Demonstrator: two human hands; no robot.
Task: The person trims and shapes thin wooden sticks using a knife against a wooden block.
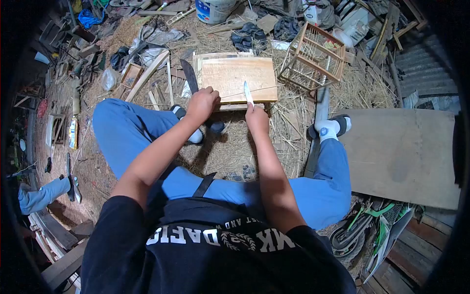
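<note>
My right hand (257, 119) is closed round the handle of a small knife (247, 91), its blade pointing away from me over a low wooden block (239, 73). At the block's near left corner, my left hand (203, 104) is closed on a thin strip (230, 94) that runs rightward across the wood and meets the knife blade. A large dark blade (189, 74) stands out beyond my left hand, along the block's left edge; its lower end is hidden by the hand.
A wooden slatted cage (314, 58) stands right of the block. A flat board (401, 157) lies at the right. Wood pieces (148, 76) and a white bucket (213, 11) are farther off. Another person's leg (45, 195) shows at left.
</note>
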